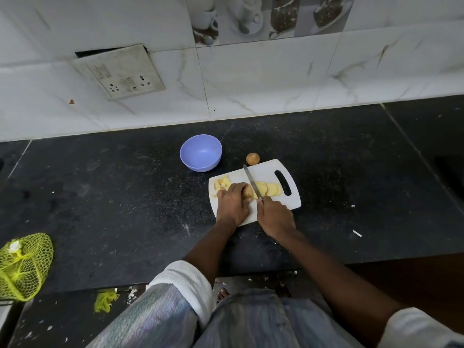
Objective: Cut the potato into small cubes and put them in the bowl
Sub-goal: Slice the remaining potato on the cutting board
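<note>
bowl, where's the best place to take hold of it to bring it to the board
Take the bowl by its rim on the near right side, the side facing the board, with thumb inside and fingers outside. It stands upright, open and apparently empty, with no handle, so the thin rim is probably the easiest grip.

A yellow-green mesh bag (pixel 23 266) sits at the near left edge of the dark speckled worktop (pixel 113 197). Behind it rises a white marble-patterned tiled wall (pixel 263 79) bearing a grimy switch-and-socket plate (pixel 120 71), tilted askew. A green scrap (pixel 105 300) lies below the worktop's front edge.
</note>
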